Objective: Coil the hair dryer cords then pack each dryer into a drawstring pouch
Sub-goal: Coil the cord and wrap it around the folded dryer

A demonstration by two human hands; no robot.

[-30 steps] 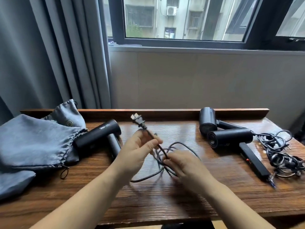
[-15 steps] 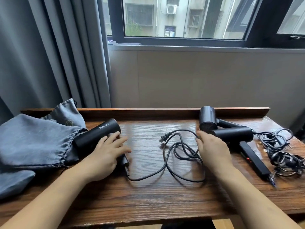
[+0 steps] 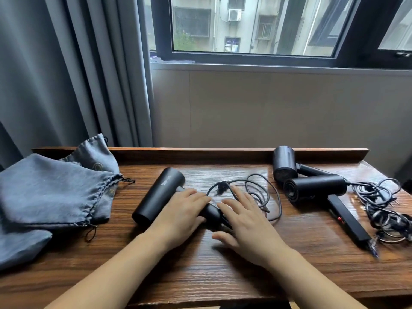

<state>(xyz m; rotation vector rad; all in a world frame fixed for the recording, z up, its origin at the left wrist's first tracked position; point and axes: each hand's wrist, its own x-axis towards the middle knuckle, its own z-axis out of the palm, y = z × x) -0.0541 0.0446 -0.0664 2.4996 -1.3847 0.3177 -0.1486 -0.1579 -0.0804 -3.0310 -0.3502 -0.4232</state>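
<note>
A person's left hand point(image 3: 182, 210) rests with curled fingers on the handle of a black hair dryer point(image 3: 159, 196) lying on the wooden desk point(image 3: 200, 275), its barrel angled away to the left. The right hand point(image 3: 243, 216), fingers spread flat, covers its loose cord point(image 3: 256, 192) just to the right. Grey drawstring pouches point(image 3: 51, 192) lie well to the left; whether anything is inside cannot be told.
</note>
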